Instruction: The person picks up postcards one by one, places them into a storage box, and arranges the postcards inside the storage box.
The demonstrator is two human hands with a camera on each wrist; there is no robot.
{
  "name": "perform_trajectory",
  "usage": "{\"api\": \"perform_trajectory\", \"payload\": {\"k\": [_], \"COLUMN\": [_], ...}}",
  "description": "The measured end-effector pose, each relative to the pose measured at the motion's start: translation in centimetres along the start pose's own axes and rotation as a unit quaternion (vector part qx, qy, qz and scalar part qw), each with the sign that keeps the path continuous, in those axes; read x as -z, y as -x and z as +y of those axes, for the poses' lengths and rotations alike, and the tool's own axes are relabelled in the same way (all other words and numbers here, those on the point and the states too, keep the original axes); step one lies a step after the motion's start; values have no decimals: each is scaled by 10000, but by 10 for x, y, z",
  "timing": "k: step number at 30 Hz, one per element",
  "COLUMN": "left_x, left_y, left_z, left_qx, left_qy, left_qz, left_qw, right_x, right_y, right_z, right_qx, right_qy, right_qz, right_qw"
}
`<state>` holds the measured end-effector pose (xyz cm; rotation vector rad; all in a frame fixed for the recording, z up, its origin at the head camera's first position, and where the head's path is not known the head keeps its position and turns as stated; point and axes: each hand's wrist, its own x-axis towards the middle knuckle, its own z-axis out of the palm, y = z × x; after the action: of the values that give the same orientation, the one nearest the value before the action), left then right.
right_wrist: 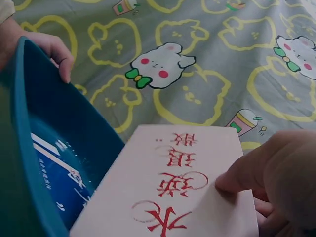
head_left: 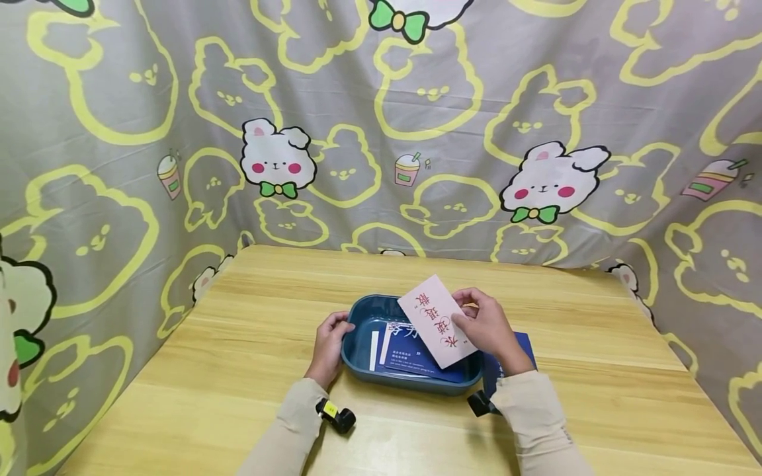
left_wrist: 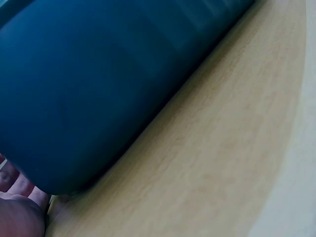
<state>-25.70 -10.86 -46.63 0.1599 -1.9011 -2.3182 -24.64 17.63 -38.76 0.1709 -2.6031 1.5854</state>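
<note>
A person's right hand (head_left: 485, 320) pinches a pink card (head_left: 427, 307) lettered in red, thumb on its face and fingers behind, over the right half of a teal plastic tray (head_left: 411, 385) at lower centre of the head view. The left hand (head_left: 329, 342) grips the tray's left end; most of its fingers are hidden there, but the left wrist view catches some, cropped at lower left, bent beside the tray's base. The pink card covers part of a blue card (head_left: 411, 357) inside the tray. Right of the tray, a blue printed piece (head_left: 526, 345), card or booklet I cannot tell, lies partly hidden by the right sleeve (head_left: 532, 406). The right wrist view alone brings the red characters up close.
</note>
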Motion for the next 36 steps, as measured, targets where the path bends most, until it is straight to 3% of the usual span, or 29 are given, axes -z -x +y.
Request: {"api": "perform_trajectory", "payload": {"k": [7,13,17,21,25,28,36], "left_x": [-1,-1,0,0,-1,-1,0], "left_y": [0,0,0,1,1,1,1], "left_z": [1,1,2,3,3,2,2], "left_qx": [90,33,55,76,70,48,84], "left_qy": [2,-2,2,-36,-41,-19,-34], "left_qz": [23,22,9,5,-5,-15,31], "left_qw": [10000,10000,10000,10000,10000,10000,10000], "right_x": [-9,-19,-27,-33,-33,-32,-36], "right_y": [0,1,2,4,5,6,10], "right_z": [3,5,5,6,8,7,2], "right_qx": [518,1008,1034,1216,1667,1640,1132], "right_qy": [302,959,1490,1977,2604,2960,3300], "right_qz": [-289,-360,-358,-430,-552,-797,-1253], "right_qw": [9978,9896,9828,9717,9494,9376,9287]}}
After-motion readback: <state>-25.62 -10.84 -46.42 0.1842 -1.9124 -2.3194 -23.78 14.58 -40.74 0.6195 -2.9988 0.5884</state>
